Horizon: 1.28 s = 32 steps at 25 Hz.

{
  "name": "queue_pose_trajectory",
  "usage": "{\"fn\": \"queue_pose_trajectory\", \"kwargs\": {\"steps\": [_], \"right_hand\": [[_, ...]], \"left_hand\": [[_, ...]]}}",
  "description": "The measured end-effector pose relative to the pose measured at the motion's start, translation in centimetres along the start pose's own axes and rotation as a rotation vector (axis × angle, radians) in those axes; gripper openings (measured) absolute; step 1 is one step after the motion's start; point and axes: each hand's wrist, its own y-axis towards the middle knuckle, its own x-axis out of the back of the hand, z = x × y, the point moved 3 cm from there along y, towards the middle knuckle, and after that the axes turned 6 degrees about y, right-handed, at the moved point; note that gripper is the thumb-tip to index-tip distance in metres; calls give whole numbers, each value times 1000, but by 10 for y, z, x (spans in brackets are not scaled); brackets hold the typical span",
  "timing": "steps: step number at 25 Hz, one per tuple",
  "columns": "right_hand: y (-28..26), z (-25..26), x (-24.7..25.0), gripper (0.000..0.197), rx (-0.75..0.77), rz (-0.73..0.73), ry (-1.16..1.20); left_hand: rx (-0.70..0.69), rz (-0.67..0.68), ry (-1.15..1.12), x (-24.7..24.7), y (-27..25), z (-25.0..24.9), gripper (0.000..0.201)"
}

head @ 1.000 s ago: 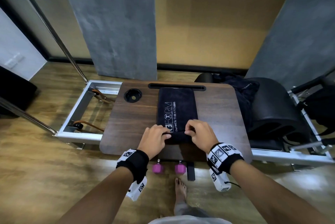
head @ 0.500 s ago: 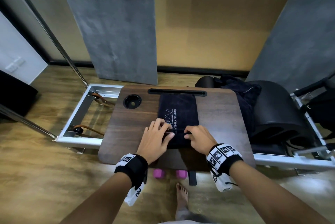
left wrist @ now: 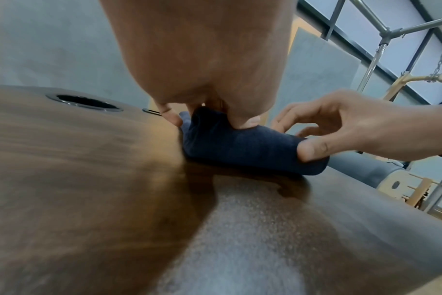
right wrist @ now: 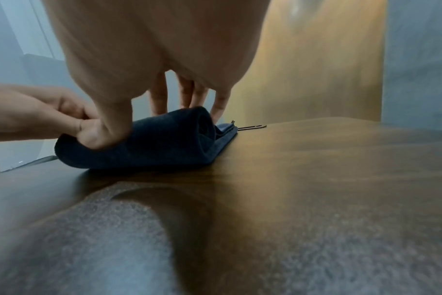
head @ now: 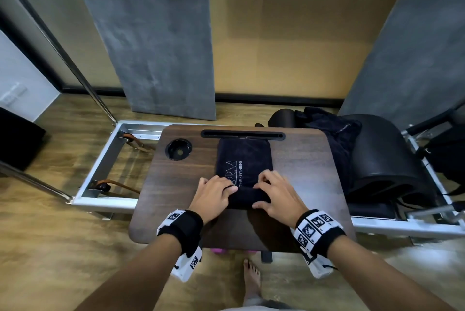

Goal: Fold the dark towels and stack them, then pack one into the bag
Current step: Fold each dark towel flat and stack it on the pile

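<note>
At the near edge of the wooden tray (head: 302, 172), the left hand (head: 214, 195) and right hand (head: 279, 197) both grip the rolled end of 1 dark towel (head: 244, 157). Uneven pressure would probably skew the roll; the bag isn't clearly identifiable.

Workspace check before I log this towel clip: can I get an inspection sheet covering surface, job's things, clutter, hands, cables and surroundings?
Surface: dark wooden board laid across a metal frame, with a round cup hole and a slot.
Job's things: dark towel on the board, near end rolled up; more dark cloth heaped at right; bag not identified.
Clutter: nothing seen on the board.
Hands: left hand and right hand both grip the roll.
Cables: nothing seen.
Surroundings: wood floor, grey panels, black padded barrel.
</note>
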Motion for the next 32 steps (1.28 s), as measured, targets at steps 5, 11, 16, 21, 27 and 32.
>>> {"fn": "queue_pose_trajectory", "kwargs": {"steps": [5,11,16,21,27,32], "right_hand": [[25,-6,4,27,-52,33,15],[48,-18,12,22,-131,85,173],[55,-29,20,48,-44,8,112],[74,-39,24,51,-3,48,56],[99,-50,34,23,-128,39,298],[96,-64,35,54,-86,-44,367]], "left_hand": [[-61,-73,62,5,5,5,38],[-86,17,-45,10,20,20,53],[-15,13,-57,11,39,27,39],[23,-26,5,13,49,28,40],[184,-73,-202,15,58,31,40],[270,-107,-265,14,77,32,37]]}}
